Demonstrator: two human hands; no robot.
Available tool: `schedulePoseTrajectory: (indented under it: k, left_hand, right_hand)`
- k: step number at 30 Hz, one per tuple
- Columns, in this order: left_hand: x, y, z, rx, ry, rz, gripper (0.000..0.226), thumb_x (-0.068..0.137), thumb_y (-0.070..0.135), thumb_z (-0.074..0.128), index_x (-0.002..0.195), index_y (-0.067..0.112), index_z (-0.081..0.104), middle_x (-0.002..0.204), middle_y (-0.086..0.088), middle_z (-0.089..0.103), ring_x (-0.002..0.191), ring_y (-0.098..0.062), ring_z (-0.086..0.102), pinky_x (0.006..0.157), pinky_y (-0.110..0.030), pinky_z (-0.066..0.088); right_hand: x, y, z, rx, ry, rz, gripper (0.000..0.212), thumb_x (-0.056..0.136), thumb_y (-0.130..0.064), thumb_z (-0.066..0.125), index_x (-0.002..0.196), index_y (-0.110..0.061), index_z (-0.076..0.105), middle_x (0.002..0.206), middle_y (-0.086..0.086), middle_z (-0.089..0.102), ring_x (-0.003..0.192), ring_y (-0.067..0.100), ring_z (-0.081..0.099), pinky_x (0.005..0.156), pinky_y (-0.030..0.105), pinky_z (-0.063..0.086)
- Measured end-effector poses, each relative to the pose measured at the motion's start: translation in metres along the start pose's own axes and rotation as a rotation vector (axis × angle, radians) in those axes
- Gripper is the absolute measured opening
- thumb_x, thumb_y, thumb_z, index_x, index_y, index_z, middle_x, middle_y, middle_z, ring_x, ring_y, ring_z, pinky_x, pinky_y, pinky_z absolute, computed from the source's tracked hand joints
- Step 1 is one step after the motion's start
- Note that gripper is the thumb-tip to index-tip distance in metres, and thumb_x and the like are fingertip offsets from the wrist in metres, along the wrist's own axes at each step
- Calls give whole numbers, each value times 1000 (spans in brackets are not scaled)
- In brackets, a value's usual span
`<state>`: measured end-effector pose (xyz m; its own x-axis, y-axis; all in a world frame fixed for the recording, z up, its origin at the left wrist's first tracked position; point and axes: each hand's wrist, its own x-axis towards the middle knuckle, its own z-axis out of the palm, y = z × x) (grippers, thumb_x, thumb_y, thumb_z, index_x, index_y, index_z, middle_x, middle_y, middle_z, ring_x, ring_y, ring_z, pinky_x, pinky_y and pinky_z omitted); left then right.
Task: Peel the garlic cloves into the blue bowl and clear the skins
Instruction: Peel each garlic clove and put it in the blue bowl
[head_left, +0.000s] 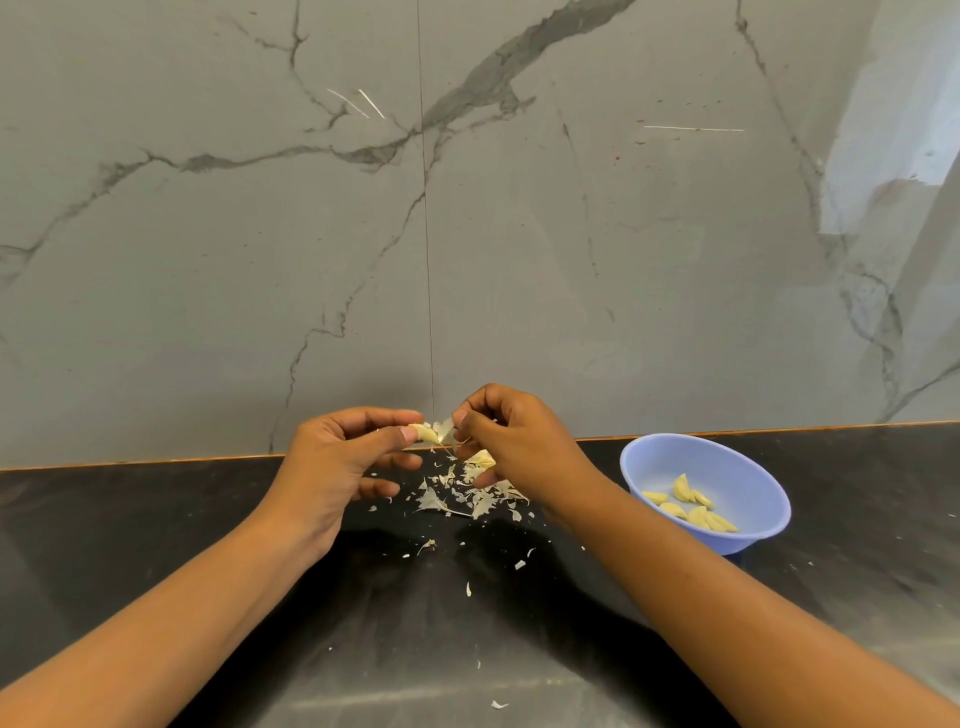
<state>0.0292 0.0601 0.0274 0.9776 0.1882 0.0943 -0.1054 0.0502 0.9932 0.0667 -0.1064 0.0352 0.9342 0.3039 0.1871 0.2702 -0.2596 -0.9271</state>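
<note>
I have one view, head-worn | looks forward and down across the countertop (156, 545) to its far edge (wall (519, 234) behind) | close in

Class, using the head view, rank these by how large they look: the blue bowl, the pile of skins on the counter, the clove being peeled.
1. blue bowl
2. pile of skins, somewhat smaller
3. clove, smallest, pinched by the left hand, right hand pinching its skin

Dark counter (156, 519), scattered garlic skins (467, 493), blue bowl (727, 467)
</note>
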Motion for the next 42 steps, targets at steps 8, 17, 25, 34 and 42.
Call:
schedulePoseTrajectory:
  k: [8, 17, 25, 34, 42]
  left_hand:
    - [-2, 2, 1, -12, 6, 10, 15, 75, 12, 72, 89, 10, 74, 83, -9, 75, 65, -13, 70, 47, -19, 51]
    - [-2, 1, 2, -13, -16, 8, 23, 67, 21, 71, 87, 10, 74, 75, -5, 74, 59, -9, 67, 47, -16, 51]
    - [1, -2, -1, 55, -61, 123, 11, 81, 6, 67, 90, 10, 72, 75, -4, 74, 60, -8, 66, 48, -15, 50]
    - [-5, 0, -2, 255, -131, 360, 19, 75, 15, 70, 94, 17, 68, 83, -1, 75, 67, -14, 70, 52, -19, 53]
    - [-3, 2, -9, 400, -62, 565, 17, 72, 26, 72, 87, 33, 68, 84, 7, 74, 75, -12, 71, 62, -21, 56]
  right_hand:
    - [-2, 2, 4, -98, -82, -88, 10, 84, -23, 72, 89, -17, 66, 74, -2, 68, 65, 4, 66, 63, 25, 58]
    - [-3, 1, 0, -258, -47, -183, 10, 87, -24, 69, 81, -15, 69, 71, 3, 71, 66, 17, 70, 68, 30, 60]
    - [-5, -3, -9, 102, -244, 22, 11, 95, -16, 57, 88, -11, 64, 71, 3, 66, 62, 9, 64, 58, 24, 56]
    - [-3, -6, -14, 220, -283, 178, 22, 94, -15, 55, 75, -8, 65, 55, 0, 52, 50, 10, 48, 45, 20, 44]
    - [2, 0, -29, 202, -195, 216, 18, 94, -19, 58, 80, -10, 65, 59, -3, 56, 52, 6, 49, 46, 18, 44]
